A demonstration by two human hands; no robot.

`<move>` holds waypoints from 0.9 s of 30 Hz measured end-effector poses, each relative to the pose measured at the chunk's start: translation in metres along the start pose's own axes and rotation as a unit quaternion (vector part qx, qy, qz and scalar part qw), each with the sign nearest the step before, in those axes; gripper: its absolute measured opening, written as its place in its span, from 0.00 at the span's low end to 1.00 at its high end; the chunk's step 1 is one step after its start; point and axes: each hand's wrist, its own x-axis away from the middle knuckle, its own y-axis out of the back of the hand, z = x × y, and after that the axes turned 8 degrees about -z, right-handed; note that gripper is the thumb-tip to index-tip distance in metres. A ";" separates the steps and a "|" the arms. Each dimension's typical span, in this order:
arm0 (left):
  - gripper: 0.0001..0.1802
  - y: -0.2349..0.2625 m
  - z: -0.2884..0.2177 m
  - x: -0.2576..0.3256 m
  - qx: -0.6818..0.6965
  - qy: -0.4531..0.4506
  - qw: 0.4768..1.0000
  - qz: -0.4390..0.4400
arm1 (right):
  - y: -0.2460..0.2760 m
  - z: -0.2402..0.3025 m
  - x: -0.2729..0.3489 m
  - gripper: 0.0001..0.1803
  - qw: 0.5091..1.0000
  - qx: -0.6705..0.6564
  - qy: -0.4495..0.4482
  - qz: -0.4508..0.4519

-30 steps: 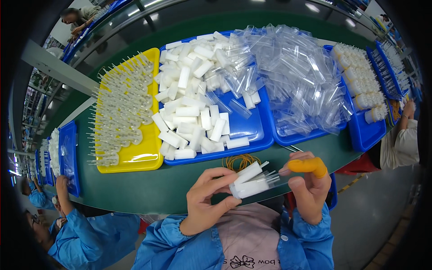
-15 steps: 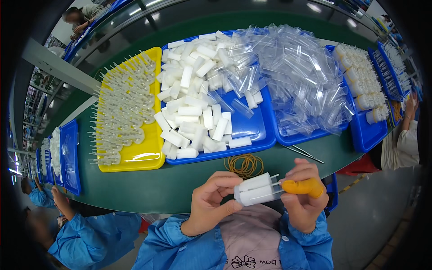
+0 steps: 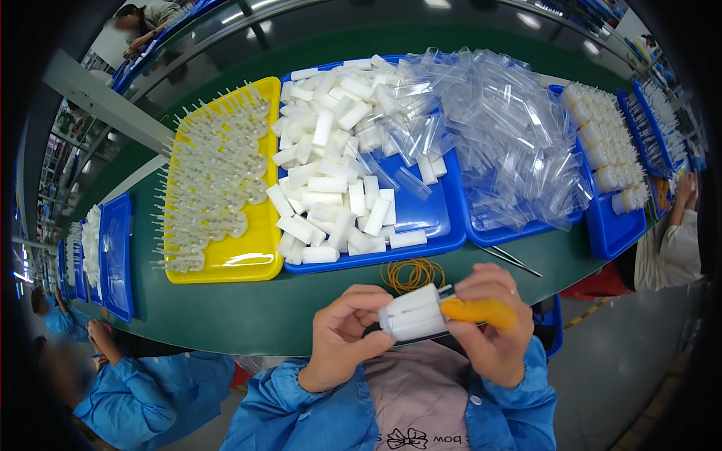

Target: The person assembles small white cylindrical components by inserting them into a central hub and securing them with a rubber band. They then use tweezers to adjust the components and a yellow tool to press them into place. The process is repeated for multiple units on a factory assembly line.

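My left hand [image 3: 342, 334] and my right hand [image 3: 489, 327] together hold a small bundle of white plastic tubes [image 3: 412, 312] close to my chest, at the near edge of the green table [image 3: 226, 316]. The left hand grips the bundle's left end. The right hand pinches its right end, with an orange finger cot [image 3: 477, 310] on the index finger. A clear plastic sleeve seems to wrap the bundle, though I cannot tell for sure. A loop of yellow rubber bands [image 3: 412, 273] lies on the table just beyond my hands.
A blue tray [image 3: 421, 218] of loose white tubes stands ahead, a yellow tray [image 3: 252, 259] of nozzle parts to its left, a blue tray of clear sleeves [image 3: 511, 143] to its right. Metal tweezers [image 3: 511, 259] lie nearby. Other people in blue sleeves [image 3: 120, 391] work at the left.
My hands have brought the bundle lower and closer to my chest. The right hand has closed in on the bundle's right end.
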 end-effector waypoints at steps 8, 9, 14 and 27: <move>0.23 0.016 -0.003 0.002 0.032 -0.015 0.996 -0.082 | -0.029 -0.036 -0.088 0.08 0.936 0.323 0.136 0.027; 0.23 0.015 -0.004 0.004 0.038 -0.015 0.995 -0.089 | -0.036 -0.045 -0.093 0.08 0.918 0.364 0.149 0.048; 0.23 0.016 -0.005 0.004 0.051 0.003 0.993 -0.104 | -0.057 -0.066 -0.093 0.10 0.859 0.481 0.126 0.120; 0.24 0.017 -0.009 0.001 -0.142 -0.161 0.973 -0.086 | 0.011 -0.003 -0.058 0.10 0.991 -0.060 -0.088 0.085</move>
